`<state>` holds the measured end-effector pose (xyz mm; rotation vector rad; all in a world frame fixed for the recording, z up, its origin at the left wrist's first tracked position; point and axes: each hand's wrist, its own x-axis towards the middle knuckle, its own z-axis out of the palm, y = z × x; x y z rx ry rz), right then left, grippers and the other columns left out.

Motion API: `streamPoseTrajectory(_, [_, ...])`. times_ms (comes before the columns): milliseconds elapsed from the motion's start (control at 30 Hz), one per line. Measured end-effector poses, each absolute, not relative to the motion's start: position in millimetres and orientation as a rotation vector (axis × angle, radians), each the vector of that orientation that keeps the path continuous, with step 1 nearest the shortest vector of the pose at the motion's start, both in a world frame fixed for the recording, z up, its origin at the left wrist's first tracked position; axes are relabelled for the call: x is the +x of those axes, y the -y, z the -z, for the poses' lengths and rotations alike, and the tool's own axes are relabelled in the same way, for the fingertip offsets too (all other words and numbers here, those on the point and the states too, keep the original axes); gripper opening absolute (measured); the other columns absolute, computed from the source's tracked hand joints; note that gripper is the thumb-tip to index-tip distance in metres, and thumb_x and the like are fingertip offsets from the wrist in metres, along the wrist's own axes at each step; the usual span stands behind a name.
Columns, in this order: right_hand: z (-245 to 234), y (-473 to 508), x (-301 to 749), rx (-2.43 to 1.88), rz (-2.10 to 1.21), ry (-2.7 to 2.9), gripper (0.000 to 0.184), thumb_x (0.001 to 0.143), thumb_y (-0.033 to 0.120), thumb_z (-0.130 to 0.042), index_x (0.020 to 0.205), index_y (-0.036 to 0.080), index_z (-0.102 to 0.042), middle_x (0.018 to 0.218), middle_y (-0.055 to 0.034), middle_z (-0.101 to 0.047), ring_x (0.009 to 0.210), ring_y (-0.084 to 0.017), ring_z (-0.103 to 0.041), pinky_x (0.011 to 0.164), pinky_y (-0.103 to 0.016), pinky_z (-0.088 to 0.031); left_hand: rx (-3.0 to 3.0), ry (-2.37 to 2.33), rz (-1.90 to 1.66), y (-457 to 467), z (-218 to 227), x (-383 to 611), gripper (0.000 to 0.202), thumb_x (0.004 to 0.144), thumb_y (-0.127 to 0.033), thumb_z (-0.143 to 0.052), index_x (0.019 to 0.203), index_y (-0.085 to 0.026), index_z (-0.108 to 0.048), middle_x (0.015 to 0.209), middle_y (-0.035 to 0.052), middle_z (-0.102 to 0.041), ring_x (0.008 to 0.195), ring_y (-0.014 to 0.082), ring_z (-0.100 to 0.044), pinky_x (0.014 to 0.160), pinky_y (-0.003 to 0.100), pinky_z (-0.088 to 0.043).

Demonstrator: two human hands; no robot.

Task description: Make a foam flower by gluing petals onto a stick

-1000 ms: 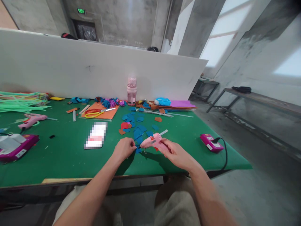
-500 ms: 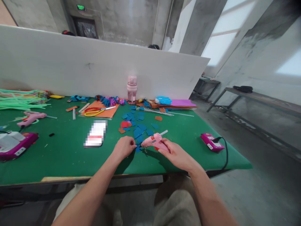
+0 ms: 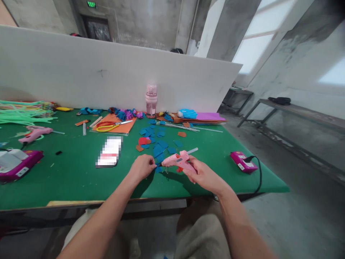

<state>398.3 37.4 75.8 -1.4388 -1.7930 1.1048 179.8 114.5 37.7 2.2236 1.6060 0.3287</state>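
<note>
While right fingers (image 3: 191, 171) grip a glue gun (image 3: 172, 160), left fingers (image 3: 152, 162) pinching blue scrap (image 3: 158, 169), nozzle (image 3: 161, 164) near

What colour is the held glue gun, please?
The glue gun is pink, clearest in the head view.

On your one green table (image 3: 81, 183) you have: glue guns (image 3: 175, 160), two; power strips (image 3: 237, 159), two; drinks bottle (image 3: 151, 100), one; scissors (image 3: 118, 124), at least one pair; pixelated white rectangle (image 3: 109, 151), one; brown scraps (image 3: 182, 134), at least three; blue scraps (image 3: 160, 148), more than ten, too overlapped for you to count exactly. Your hands (image 3: 142, 167): two. Exit sign (image 3: 92, 4): one.
</note>
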Motion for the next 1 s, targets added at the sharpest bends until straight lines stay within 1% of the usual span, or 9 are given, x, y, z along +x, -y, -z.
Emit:
streamPoseTrajectory(100, [-78.1,-37.1,396.1,-1.429,-1.074,1.834,0.041,0.081,0.026,-0.045,0.121,0.022,-0.041,0.088,-0.0028,-0.061,0.054,-0.009,-0.049,0.052,-0.021,-0.040,2.223,-1.615,-0.306,-113.7,-39.7,180.3,0.014,0.069,-0.030,-0.056,0.067,-0.018,-0.064,0.066,0.0029,-0.064,0.063,0.0154,-0.056,0.052,0.023,-0.031])
streamPoseTrajectory(267, [-80.0,-36.0,395.1,-1.463,-1.058,1.903,0.040,0.083,0.031,-0.043,0.122,0.021,-0.041,0.094,-0.0046,-0.061,0.067,-0.013,-0.056,0.062,-0.025,-0.043,2.223,-1.614,-0.304,-112.9,-40.7,180.0,0.013,0.070,-0.029,-0.057,0.067,-0.019,-0.064,0.066,0.0023,-0.064,0.063,0.0148,-0.056,0.052,0.023,-0.032])
streamPoseTrajectory(433, [-78.4,-35.8,395.0,-1.416,-1.072,1.918,0.042,0.084,0.031,-0.042,0.125,0.023,-0.039,0.102,-0.0050,-0.061,0.080,-0.016,-0.058,0.068,-0.027,-0.044,2.232,-1.616,-0.296,-113.6,-39.6,180.0,0.013,0.070,-0.029,-0.057,0.067,-0.019,-0.064,0.066,0.0022,-0.064,0.063,0.0148,-0.056,0.052,0.023,-0.032])
streamPoseTrajectory(500, [-78.6,-35.6,394.7,-1.414,-1.059,1.931,0.042,0.084,0.031,-0.041,0.125,0.023,-0.038,0.102,-0.0049,-0.061,0.082,-0.016,-0.058,0.069,-0.027,-0.044,2.234,-1.620,-0.295,-113.7,-39.5,180.3,0.013,0.070,-0.029,-0.057,0.067,-0.019,-0.064,0.066,0.0021,-0.064,0.063,0.0148,-0.056,0.051,0.023,-0.031])
streamPoseTrajectory(700, [-79.5,-35.4,395.2,-1.460,-0.961,2.012,0.041,0.084,0.031,-0.041,0.124,0.020,-0.041,0.100,-0.0055,-0.061,0.079,-0.016,-0.057,0.070,-0.028,-0.043,2.234,-1.606,-0.320,-113.8,-39.1,180.3,0.013,0.069,-0.028,-0.056,0.066,-0.018,-0.064,0.066,0.0026,-0.065,0.063,0.0148,-0.056,0.051,0.023,-0.031])
streamPoseTrajectory(867, [-78.5,-35.9,396.3,-1.469,-0.905,2.069,0.037,0.084,0.032,-0.041,0.118,0.019,-0.047,0.095,-0.0052,-0.062,0.078,-0.016,-0.055,0.071,-0.028,-0.042,2.229,-1.607,-0.317,-113.9,-38.4,180.1,0.013,0.069,-0.028,-0.056,0.067,-0.018,-0.064,0.066,0.0025,-0.065,0.062,0.0146,-0.056,0.051,0.023,-0.031])
streamPoseTrajectory(1000, [-77.1,-36.7,396.9,-1.454,-0.868,2.105,0.035,0.084,0.032,-0.041,0.116,0.019,-0.048,0.097,-0.0054,-0.062,0.081,-0.018,-0.055,0.074,-0.029,-0.042,2.229,-1.607,-0.311,-114.3,-38.2,180.5,0.012,0.069,-0.028,-0.056,0.067,-0.018,-0.064,0.066,0.0020,-0.064,0.062,0.0143,-0.056,0.052,0.023,-0.031])
